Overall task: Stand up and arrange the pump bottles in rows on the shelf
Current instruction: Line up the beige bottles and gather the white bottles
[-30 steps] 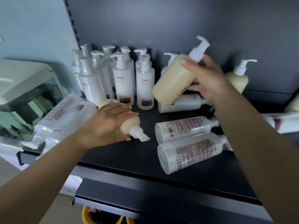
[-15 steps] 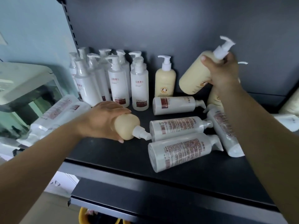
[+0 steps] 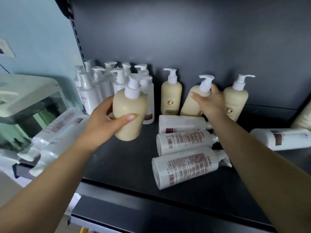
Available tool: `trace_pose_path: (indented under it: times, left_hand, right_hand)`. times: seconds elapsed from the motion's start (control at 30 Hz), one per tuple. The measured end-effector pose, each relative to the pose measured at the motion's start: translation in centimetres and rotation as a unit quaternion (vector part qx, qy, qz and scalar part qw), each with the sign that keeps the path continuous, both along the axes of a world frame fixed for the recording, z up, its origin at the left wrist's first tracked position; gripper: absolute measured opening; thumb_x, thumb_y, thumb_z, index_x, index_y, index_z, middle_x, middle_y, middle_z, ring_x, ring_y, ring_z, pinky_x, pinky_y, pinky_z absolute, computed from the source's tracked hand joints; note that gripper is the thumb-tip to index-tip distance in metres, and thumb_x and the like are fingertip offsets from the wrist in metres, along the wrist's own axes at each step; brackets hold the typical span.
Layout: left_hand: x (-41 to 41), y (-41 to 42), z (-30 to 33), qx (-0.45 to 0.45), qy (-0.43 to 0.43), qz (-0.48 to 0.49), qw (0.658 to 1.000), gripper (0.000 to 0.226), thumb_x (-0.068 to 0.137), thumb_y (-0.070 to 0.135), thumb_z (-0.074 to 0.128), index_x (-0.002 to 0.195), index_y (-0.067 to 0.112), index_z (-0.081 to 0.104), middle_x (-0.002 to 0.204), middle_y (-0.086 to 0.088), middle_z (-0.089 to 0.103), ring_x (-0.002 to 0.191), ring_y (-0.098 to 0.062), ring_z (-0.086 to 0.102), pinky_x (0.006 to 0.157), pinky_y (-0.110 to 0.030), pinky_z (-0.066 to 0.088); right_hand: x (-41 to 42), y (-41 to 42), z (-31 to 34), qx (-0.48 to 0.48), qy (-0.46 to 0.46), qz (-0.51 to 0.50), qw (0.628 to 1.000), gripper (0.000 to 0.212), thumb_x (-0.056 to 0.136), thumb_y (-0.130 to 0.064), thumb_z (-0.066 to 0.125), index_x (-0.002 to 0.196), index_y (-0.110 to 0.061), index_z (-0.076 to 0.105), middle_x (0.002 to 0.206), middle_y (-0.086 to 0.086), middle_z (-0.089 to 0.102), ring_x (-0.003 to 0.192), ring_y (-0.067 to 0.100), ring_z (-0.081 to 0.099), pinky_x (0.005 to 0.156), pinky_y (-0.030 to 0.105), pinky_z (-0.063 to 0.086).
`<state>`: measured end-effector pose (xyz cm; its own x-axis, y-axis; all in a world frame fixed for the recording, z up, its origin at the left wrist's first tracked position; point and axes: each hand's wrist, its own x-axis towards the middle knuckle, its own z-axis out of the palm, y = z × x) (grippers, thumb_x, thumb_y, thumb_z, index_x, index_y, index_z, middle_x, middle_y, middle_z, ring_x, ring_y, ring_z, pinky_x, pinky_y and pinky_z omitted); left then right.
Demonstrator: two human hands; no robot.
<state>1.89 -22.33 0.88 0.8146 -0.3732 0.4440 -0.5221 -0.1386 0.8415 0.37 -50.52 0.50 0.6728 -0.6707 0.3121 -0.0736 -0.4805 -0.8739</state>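
**Pump bottles: seat two cream ones in the back row**

Cream pump bottle point(image 3: 129, 113) gripped upright in left hand point(image 3: 102, 121), held above shelf point(image 3: 126, 158) at 10 o'clock. Tilted cream bottle point(image 3: 193, 100) grasped by right hand point(image 3: 210, 103) at 1 o'clock. Straighten, set bases flat beside standing cream bottle point(image 3: 171, 95); avoid lying white bottles point(image 3: 185, 140).

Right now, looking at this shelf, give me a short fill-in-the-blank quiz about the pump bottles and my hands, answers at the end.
1. The left hand grips a cream bottle that it holds ____ the shelf, not resting on it.
2. The right hand grips a tilted cream bottle near its ____.
3. The three white bottles in front of the right forearm are ____, not standing.
4. The upright white bottles are grouped at the back ____ of the shelf.

Answers: above; pump; lying down; left
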Motion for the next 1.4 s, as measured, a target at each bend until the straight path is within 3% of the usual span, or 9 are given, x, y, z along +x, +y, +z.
trace_pose_path:
  times: [0.2,0.4,0.5,0.6,0.73,1.0,1.17,1.27,1.4]
  left_hand:
    - [-0.4,-6.7,3.0,-0.086,0.003,-0.026,0.996,0.049,0.056,0.054,0.063,0.1,0.035,0.054,0.094,0.018,0.062,0.082,0.009,0.058,0.065,-0.009,0.048]
    - [1.0,-14.4,2.0,-0.123,0.057,-0.026,0.99,0.056,0.063,0.049,0.072,0.111,0.025,0.057,0.111,0.001,0.065,0.1,-0.012,0.061,0.091,-0.035,0.051]
    - [1.6,-17.0,0.9,-0.092,0.071,0.001,0.993,0.064,0.064,0.054,0.069,0.117,0.021,0.054,0.109,0.006,0.062,0.103,-0.015,0.059,0.09,-0.033,0.048]
    - [2.0,-18.2,0.7,-0.074,0.078,0.004,0.994,0.053,0.077,0.04,0.067,0.121,0.016,0.05,0.093,0.019,0.052,0.1,-0.014,0.055,0.088,-0.029,0.045]
    - [3.0,-18.6,0.9,-0.023,0.095,-0.015,0.995,0.059,0.078,0.046,0.062,0.125,0.016,0.044,0.108,0.005,0.057,0.106,-0.019,0.056,0.096,-0.037,0.045]
    - [3.2,-18.0,0.1,0.064,0.034,0.012,0.997,0.057,0.084,0.036,0.058,0.131,0.01,0.038,0.125,-0.008,0.052,0.114,-0.025,0.05,0.092,-0.029,0.038]
    - [2.6,-16.1,-0.5,0.107,0.035,-0.017,0.994,0.052,0.087,0.039,0.052,0.131,0.013,0.04,0.106,0.002,0.051,0.099,-0.013,0.049,0.089,-0.025,0.037]
    - [2.5,-14.7,-1.4,0.186,0.078,-0.049,0.978,0.051,0.089,0.045,0.044,0.132,0.018,0.038,0.12,-0.003,0.054,0.111,-0.021,0.05,0.099,-0.037,0.038]
    - [1.3,-13.4,-2.4,0.285,0.086,-0.084,0.951,0.052,0.091,0.051,0.032,0.126,0.016,0.047,0.108,-0.003,0.053,0.1,-0.016,0.046,0.086,-0.031,0.035]
  right_hand:
    - [-0.9,0.2,0.0,-0.004,0.002,-0.024,1.0,0.063,0.072,-0.036,0.07,0.128,-0.021,0.045,0.125,0.009,0.053,0.114,0.027,0.051,0.095,0.038,0.043]
    - [-2.6,-0.8,0.7,0.028,0.044,-0.081,0.995,0.078,0.081,-0.036,0.063,0.145,-0.023,0.02,0.143,0.014,0.03,0.127,0.03,0.039,0.106,0.035,0.03]
    - [-3.0,-0.8,0.6,0.035,0.079,-0.055,0.995,0.061,0.087,-0.04,0.05,0.141,-0.023,0.028,0.143,0.011,0.03,0.129,0.029,0.032,0.107,0.036,0.027]
    - [-3.7,-0.5,0.3,0.043,0.093,-0.017,0.995,0.052,0.09,-0.036,0.046,0.138,-0.023,0.032,0.138,0.013,0.032,0.125,0.029,0.035,0.106,0.04,0.033]
    - [-4.6,-0.4,0.0,0.073,0.081,-0.003,0.994,0.06,0.092,-0.038,0.044,0.145,-0.032,0.016,0.143,0.013,0.027,0.12,0.028,0.046,0.105,0.037,0.036]
    - [-5.1,0.3,0.4,0.118,0.038,-0.002,0.992,0.056,0.091,-0.04,0.043,0.143,-0.029,0.025,0.145,0.009,0.033,0.124,0.026,0.044,0.107,0.042,0.035]
    - [-5.4,1.1,-0.3,0.13,0.063,0.023,0.989,0.056,0.092,-0.042,0.041,0.143,-0.026,0.024,0.144,0.005,0.041,0.125,0.026,0.046,0.107,0.039,0.034]
    - [-5.9,1.4,-0.7,0.114,0.106,0.043,0.987,0.053,0.094,-0.043,0.037,0.143,-0.024,0.025,0.147,0.005,0.038,0.129,0.026,0.041,0.101,0.033,0.032]
    - [-6.4,1.9,-1.0,0.066,0.161,0.08,0.981,0.051,0.095,-0.042,0.032,0.139,-0.017,0.032,0.144,0.008,0.041,0.129,0.027,0.04,0.104,0.035,0.03]
